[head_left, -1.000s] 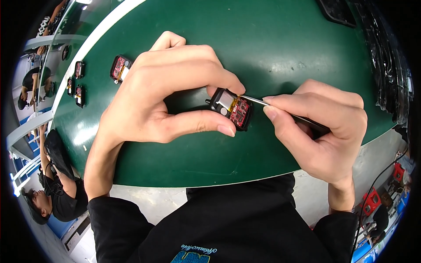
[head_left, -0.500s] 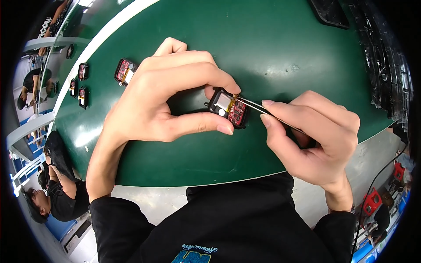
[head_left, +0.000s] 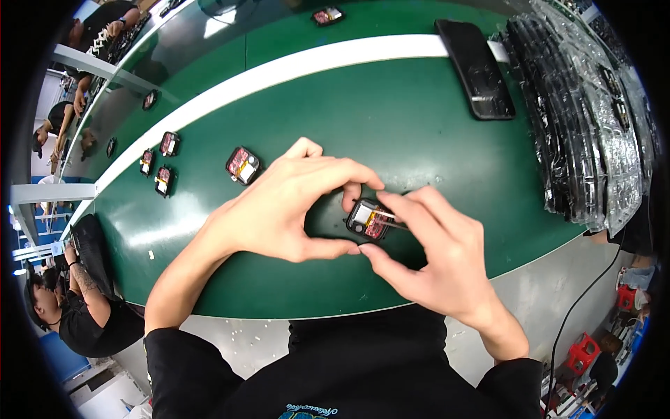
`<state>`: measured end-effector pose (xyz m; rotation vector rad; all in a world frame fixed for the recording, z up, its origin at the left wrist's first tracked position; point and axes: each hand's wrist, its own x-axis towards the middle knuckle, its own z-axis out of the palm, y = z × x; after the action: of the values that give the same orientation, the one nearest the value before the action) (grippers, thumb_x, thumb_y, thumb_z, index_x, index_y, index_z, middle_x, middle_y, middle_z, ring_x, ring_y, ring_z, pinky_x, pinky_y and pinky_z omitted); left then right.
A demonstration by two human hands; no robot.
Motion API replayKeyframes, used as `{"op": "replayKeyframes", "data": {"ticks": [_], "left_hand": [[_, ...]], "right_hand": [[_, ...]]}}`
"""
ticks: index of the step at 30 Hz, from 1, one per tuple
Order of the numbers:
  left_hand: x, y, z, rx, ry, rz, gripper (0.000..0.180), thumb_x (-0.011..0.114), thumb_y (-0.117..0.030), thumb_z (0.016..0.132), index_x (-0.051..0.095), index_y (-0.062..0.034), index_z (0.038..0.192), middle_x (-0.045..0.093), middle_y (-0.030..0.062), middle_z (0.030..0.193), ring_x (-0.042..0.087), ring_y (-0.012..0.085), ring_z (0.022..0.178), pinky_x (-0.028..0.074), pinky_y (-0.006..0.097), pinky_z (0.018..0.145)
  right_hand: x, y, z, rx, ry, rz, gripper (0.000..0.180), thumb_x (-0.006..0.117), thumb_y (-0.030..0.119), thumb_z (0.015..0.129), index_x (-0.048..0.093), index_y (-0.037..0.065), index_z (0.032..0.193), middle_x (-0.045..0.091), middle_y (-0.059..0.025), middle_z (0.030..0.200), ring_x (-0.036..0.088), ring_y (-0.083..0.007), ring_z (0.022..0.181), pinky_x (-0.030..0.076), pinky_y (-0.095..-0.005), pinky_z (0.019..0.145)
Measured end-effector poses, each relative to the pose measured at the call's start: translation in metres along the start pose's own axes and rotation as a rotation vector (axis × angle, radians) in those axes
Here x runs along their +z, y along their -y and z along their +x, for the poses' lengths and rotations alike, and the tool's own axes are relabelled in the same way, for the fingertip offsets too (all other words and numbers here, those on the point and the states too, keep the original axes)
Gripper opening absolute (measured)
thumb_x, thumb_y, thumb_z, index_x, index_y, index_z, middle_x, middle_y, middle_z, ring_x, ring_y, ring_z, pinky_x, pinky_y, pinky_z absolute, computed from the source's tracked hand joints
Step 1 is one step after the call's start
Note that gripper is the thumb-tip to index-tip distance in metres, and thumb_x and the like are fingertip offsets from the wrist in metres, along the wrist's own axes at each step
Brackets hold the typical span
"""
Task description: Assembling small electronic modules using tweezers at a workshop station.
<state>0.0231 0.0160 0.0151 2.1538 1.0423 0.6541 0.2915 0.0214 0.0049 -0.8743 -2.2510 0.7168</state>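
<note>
Pinched between left hand point(head_left: 279, 209) fingertips, a small square black module point(head_left: 368, 219) shows red innards; right hand point(head_left: 433, 258) holds thin tweezers point(head_left: 392, 223), mostly hidden.

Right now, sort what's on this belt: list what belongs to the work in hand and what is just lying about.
In hand:
- left hand gripping the small open device
- right hand holding thin tweezers at it

Lying about:
- similar open device and three more on the green belt
- black phone
- stacked clear trays
</note>
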Motion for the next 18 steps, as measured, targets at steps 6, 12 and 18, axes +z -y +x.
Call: {"op": "replayKeyframes", "data": {"ticks": [6,12,18], "left_hand": [[-0.019,-0.019,0.007,-0.078,0.132,-0.019,0.071,0.096,-0.012,0.076,0.07,-0.0094,0.143,0.076,0.0013,0.108,0.057,0.0133,0.081,0.043,0.033,0.093],[-0.06,0.01,0.066,-0.133,-0.189,0.056,0.047,0.089,-0.015,0.09,0.073,-0.0044,0.132,0.077,0.0101,0.122,0.071,0.0236,0.102,0.057,0.039,0.097],[-0.08,0.089,0.108,-0.334,-0.384,0.717,0.063,0.082,-0.033,0.099,0.061,-0.0062,0.153,0.069,0.0113,0.141,0.063,0.0351,0.137,0.052,0.05,0.115]], "right_hand": [[-0.004,0.008,-0.002,0.041,-0.009,-0.008,0.044,0.097,0.016,0.081,0.078,0.004,0.119,0.069,-0.0059,0.096,0.074,-0.0245,0.071,0.058,-0.0376,0.06],[-0.083,0.024,0.005,-0.068,-0.162,-0.133,0.05,0.099,0.015,0.078,0.08,0.003,0.123,0.072,-0.0061,0.094,0.072,-0.0182,0.071,0.058,-0.0352,0.06],[-0.228,-0.033,0.068,0.069,-0.682,-0.34,0.038,0.096,0.013,0.08,0.082,-0.002,0.111,0.056,0.0001,0.075,0.046,-0.0067,0.065,0.037,-0.0276,0.059]]}}
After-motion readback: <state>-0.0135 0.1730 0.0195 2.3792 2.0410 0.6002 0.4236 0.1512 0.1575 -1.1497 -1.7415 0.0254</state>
